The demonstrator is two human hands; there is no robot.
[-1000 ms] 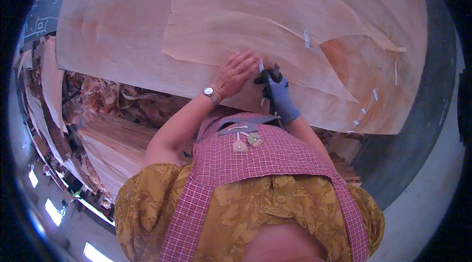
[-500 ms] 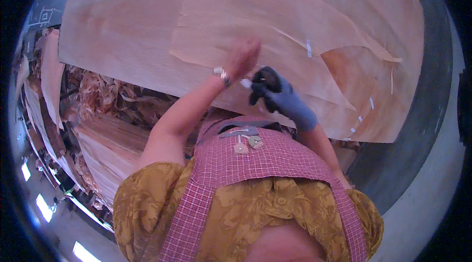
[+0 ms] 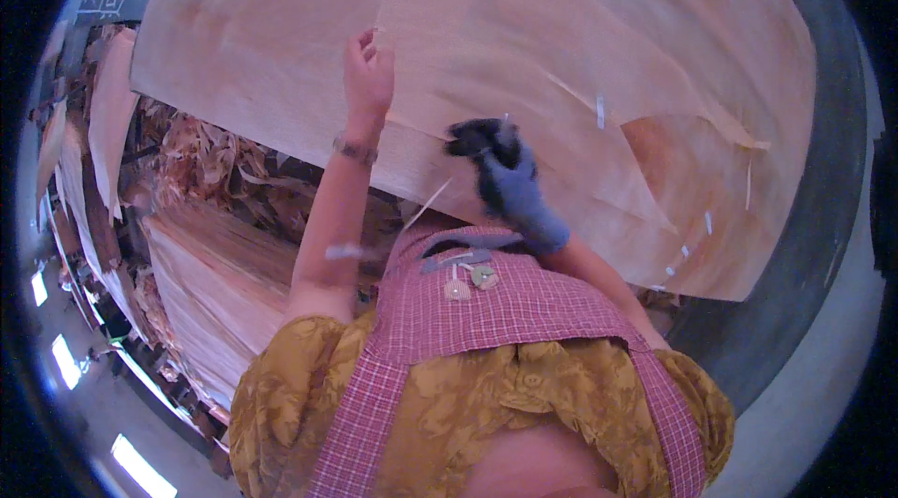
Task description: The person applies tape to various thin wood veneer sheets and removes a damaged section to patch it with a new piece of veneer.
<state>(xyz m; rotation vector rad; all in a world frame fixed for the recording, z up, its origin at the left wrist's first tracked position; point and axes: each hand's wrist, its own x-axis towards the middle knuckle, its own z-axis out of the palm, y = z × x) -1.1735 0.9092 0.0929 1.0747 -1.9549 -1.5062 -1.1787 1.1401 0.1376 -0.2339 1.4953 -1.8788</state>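
My bare left hand (image 3: pixel 370 79), with a watch (image 3: pixel 354 150) on its wrist, is over the large pale wood veneer sheet (image 3: pixel 253 40). Its fingers are curled together near the left edge of an overlying veneer piece (image 3: pixel 468 40); what they pinch, if anything, is too small to make out. Nearer my body, my right hand (image 3: pixel 500 166) wears a black and blue-grey glove, its fingers closed. A small whitish tip (image 3: pixel 506 118) shows at the glove, but the object is unclear. A thin pale strip (image 3: pixel 427 202) lies or hangs by the sheet's near edge.
Short white tape pieces (image 3: pixel 601 112) mark the sheet around a darker reddish patch (image 3: pixel 655 152). Torn veneer scraps (image 3: pixel 210 157) and stacked veneer (image 3: pixel 215 264) are at the left. A dark curved edge (image 3: pixel 814 217) borders the right side.
My left hand has moved left and farther away, apart from the right. My gloved hand has shifted slightly. The pale strip and a blurred white bit by my left forearm have come into sight.
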